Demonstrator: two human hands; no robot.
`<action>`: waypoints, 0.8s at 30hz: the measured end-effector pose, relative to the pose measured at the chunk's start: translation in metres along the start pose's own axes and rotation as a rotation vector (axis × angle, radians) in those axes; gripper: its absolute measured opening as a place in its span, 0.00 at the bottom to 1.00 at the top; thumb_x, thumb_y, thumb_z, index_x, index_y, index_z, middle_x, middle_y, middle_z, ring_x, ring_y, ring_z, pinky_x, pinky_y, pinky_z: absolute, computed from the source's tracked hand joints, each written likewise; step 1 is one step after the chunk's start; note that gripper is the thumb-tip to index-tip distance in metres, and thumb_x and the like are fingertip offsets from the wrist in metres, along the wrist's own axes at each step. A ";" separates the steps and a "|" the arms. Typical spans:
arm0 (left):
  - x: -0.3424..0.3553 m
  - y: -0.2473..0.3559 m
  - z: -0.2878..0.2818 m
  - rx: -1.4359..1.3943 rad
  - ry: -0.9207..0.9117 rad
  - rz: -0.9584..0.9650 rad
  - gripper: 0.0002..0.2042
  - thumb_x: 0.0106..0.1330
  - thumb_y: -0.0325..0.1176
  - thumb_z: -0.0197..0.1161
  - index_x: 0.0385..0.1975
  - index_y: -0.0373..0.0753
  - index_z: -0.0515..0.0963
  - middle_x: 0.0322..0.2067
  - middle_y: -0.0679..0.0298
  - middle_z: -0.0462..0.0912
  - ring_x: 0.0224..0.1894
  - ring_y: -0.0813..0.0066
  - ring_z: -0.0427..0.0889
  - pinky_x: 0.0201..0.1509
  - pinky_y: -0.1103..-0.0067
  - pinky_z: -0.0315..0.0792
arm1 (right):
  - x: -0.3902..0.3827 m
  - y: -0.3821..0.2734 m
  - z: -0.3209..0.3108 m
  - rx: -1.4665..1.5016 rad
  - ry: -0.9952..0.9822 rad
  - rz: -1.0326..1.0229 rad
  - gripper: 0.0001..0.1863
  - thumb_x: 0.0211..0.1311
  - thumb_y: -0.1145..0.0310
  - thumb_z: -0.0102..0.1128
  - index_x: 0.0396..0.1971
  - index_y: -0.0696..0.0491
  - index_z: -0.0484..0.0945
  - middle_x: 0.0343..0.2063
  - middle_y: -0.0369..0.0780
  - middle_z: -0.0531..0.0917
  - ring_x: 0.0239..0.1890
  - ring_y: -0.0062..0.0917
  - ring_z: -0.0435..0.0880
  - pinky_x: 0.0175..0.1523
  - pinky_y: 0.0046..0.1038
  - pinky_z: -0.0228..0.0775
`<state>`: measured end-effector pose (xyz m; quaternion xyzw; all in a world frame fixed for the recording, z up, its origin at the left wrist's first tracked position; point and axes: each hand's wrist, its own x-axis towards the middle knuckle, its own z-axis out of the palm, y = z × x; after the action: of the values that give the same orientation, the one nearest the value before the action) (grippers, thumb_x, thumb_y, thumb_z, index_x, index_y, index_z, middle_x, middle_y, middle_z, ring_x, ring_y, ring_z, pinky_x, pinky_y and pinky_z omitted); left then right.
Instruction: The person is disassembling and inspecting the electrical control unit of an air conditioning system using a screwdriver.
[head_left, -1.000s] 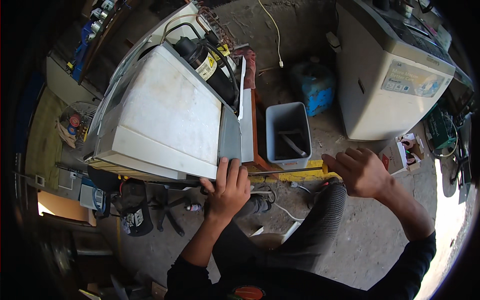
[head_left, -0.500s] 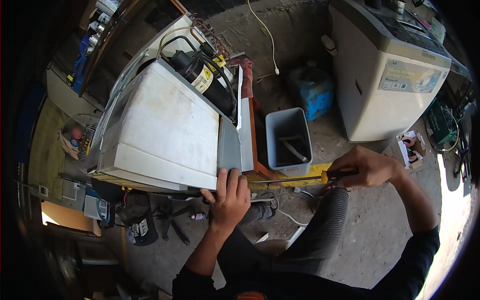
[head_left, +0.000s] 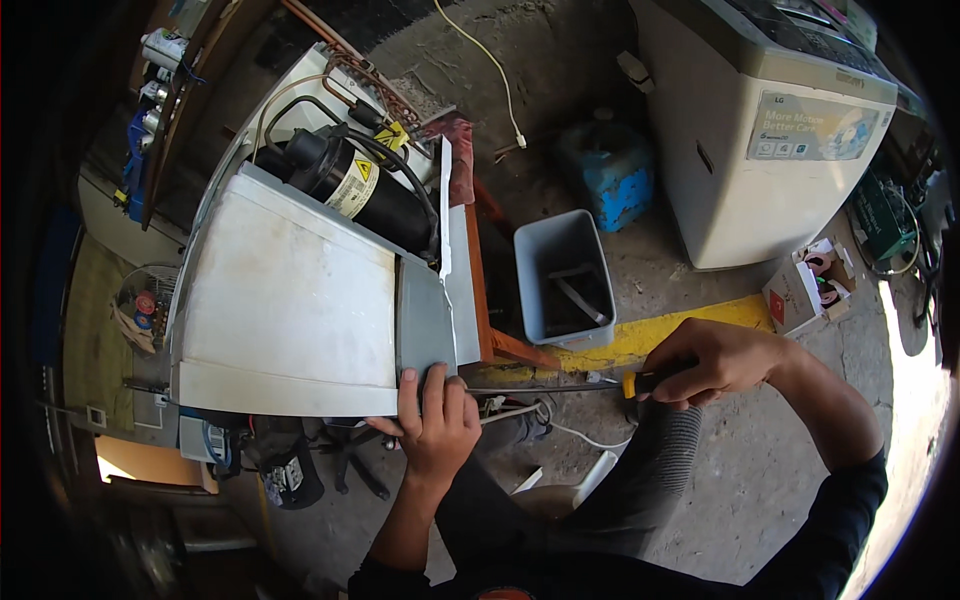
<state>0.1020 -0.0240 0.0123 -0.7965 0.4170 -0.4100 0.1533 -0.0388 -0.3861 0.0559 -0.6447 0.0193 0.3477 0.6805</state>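
My right hand [head_left: 715, 362] is wrapped round the dark handle of a long screwdriver [head_left: 560, 388] with a yellow collar. Its thin shaft runs left toward the near right corner of a white appliance [head_left: 290, 290], and the tip is hidden beside my left hand. My left hand [head_left: 435, 425] rests on the near edge of the appliance's grey panel [head_left: 425, 320], fingers spread and thumb out to the side. A black compressor [head_left: 370, 195] with a warning label, hoses and copper pipes sits at the appliance's far end.
Under the appliance is an orange-brown wooden stand [head_left: 484, 290]. Right of it are a grey bin [head_left: 530, 275], a blue jerrycan [head_left: 610, 180], a white washing machine [head_left: 740, 170] and a small open carton [head_left: 800, 290]. A white cable [head_left: 575, 432] lies near my legs.
The view has shifted, and the appliance now appears farther left and slightly turned. My left hand stays at the panel's near edge. My right hand still grips the screwdriver, slightly lower in the picture.
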 end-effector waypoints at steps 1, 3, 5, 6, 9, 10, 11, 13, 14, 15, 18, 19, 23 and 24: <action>0.000 0.000 0.000 0.005 -0.002 -0.004 0.03 0.59 0.31 0.64 0.30 0.48 0.79 0.51 0.69 0.83 0.72 0.53 0.61 0.73 0.34 0.18 | 0.002 0.002 0.001 -0.005 -0.005 -0.001 0.14 0.60 0.69 0.67 0.43 0.60 0.86 0.32 0.39 0.84 0.26 0.23 0.80 0.28 0.21 0.70; 0.001 0.003 0.000 -0.003 0.009 -0.011 0.03 0.58 0.31 0.64 0.30 0.48 0.79 0.51 0.69 0.83 0.72 0.52 0.62 0.73 0.34 0.18 | 0.004 0.017 0.016 -0.596 0.341 -0.381 0.15 0.59 0.69 0.67 0.44 0.61 0.85 0.30 0.39 0.84 0.25 0.22 0.79 0.27 0.20 0.68; 0.002 0.005 0.002 -0.007 0.018 -0.012 0.04 0.57 0.31 0.64 0.30 0.48 0.79 0.51 0.69 0.83 0.72 0.52 0.62 0.73 0.33 0.18 | 0.007 0.030 0.025 -1.181 0.686 -0.770 0.16 0.59 0.70 0.66 0.45 0.61 0.85 0.29 0.39 0.85 0.25 0.21 0.78 0.26 0.20 0.66; 0.002 0.004 0.001 -0.004 0.015 -0.011 0.04 0.57 0.31 0.64 0.30 0.48 0.79 0.51 0.69 0.83 0.72 0.52 0.62 0.73 0.33 0.18 | 0.009 0.033 0.025 -1.178 0.683 -0.773 0.16 0.59 0.70 0.66 0.45 0.61 0.85 0.29 0.39 0.85 0.25 0.21 0.78 0.26 0.20 0.66; 0.002 0.002 0.000 0.000 0.011 -0.007 0.03 0.58 0.31 0.65 0.30 0.48 0.79 0.51 0.69 0.83 0.72 0.52 0.61 0.73 0.33 0.18 | 0.012 0.038 0.027 -1.307 0.802 -0.990 0.17 0.58 0.70 0.66 0.46 0.62 0.85 0.28 0.39 0.85 0.24 0.22 0.77 0.26 0.20 0.64; 0.002 0.002 0.000 0.000 0.011 -0.006 0.03 0.58 0.31 0.65 0.30 0.48 0.79 0.51 0.69 0.83 0.72 0.52 0.61 0.73 0.33 0.18 | 0.012 0.038 0.027 -1.350 0.843 -1.063 0.17 0.58 0.70 0.66 0.46 0.62 0.85 0.28 0.39 0.85 0.23 0.22 0.76 0.26 0.20 0.63; 0.002 0.001 0.000 0.000 0.013 -0.006 0.03 0.58 0.31 0.65 0.30 0.48 0.79 0.51 0.69 0.83 0.72 0.52 0.61 0.73 0.33 0.18 | 0.010 0.035 0.026 -1.351 0.844 -1.063 0.17 0.58 0.70 0.66 0.46 0.62 0.85 0.28 0.39 0.85 0.23 0.22 0.76 0.26 0.20 0.63; 0.002 0.001 0.001 0.018 0.020 0.002 0.02 0.60 0.33 0.64 0.30 0.49 0.79 0.50 0.69 0.84 0.71 0.53 0.63 0.73 0.34 0.19 | 0.000 0.017 0.019 -0.605 0.639 -0.612 0.18 0.56 0.69 0.68 0.46 0.61 0.85 0.30 0.39 0.85 0.25 0.23 0.77 0.27 0.21 0.64; 0.001 0.001 0.001 0.031 0.023 0.004 0.02 0.60 0.33 0.64 0.29 0.49 0.78 0.50 0.70 0.84 0.71 0.53 0.64 0.74 0.34 0.19 | -0.004 0.008 0.015 -0.245 0.512 -0.383 0.18 0.55 0.69 0.69 0.46 0.60 0.85 0.31 0.39 0.85 0.26 0.24 0.77 0.27 0.21 0.64; 0.001 0.000 0.001 0.044 0.027 0.005 0.02 0.61 0.34 0.64 0.29 0.50 0.78 0.50 0.70 0.84 0.71 0.54 0.64 0.74 0.34 0.19 | -0.006 0.003 0.015 0.105 0.373 -0.148 0.18 0.54 0.69 0.69 0.46 0.60 0.86 0.32 0.39 0.84 0.26 0.24 0.78 0.27 0.22 0.64; 0.001 0.001 0.001 0.027 0.025 0.004 0.01 0.62 0.34 0.64 0.30 0.50 0.78 0.50 0.69 0.84 0.71 0.54 0.65 0.74 0.34 0.19 | -0.009 0.005 0.016 -0.159 0.388 -0.277 0.17 0.54 0.72 0.70 0.44 0.60 0.86 0.32 0.40 0.85 0.25 0.23 0.78 0.28 0.21 0.67; 0.000 0.001 0.001 0.017 0.021 0.008 0.01 0.62 0.34 0.63 0.30 0.50 0.78 0.50 0.69 0.84 0.71 0.54 0.65 0.74 0.34 0.19 | -0.008 0.008 0.016 -0.288 0.391 -0.340 0.16 0.54 0.73 0.70 0.44 0.60 0.87 0.32 0.40 0.85 0.25 0.22 0.78 0.28 0.20 0.68; 0.001 0.000 0.001 0.005 0.019 0.009 0.01 0.62 0.33 0.63 0.30 0.48 0.78 0.51 0.68 0.83 0.71 0.53 0.65 0.74 0.34 0.19 | -0.002 0.019 0.040 -1.023 0.716 -0.668 0.19 0.54 0.74 0.70 0.47 0.61 0.86 0.32 0.40 0.86 0.26 0.22 0.78 0.30 0.22 0.69; 0.002 -0.001 0.000 0.005 0.019 0.011 0.01 0.61 0.33 0.64 0.31 0.48 0.78 0.51 0.67 0.83 0.71 0.53 0.64 0.74 0.34 0.19 | -0.001 0.022 0.046 -1.327 0.872 -0.800 0.20 0.54 0.73 0.69 0.49 0.62 0.85 0.32 0.40 0.86 0.26 0.23 0.78 0.31 0.24 0.69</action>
<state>0.1028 -0.0249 0.0136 -0.7901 0.4216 -0.4177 0.1537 -0.0699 -0.3467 0.0446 -0.9397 -0.1557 -0.2530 0.1694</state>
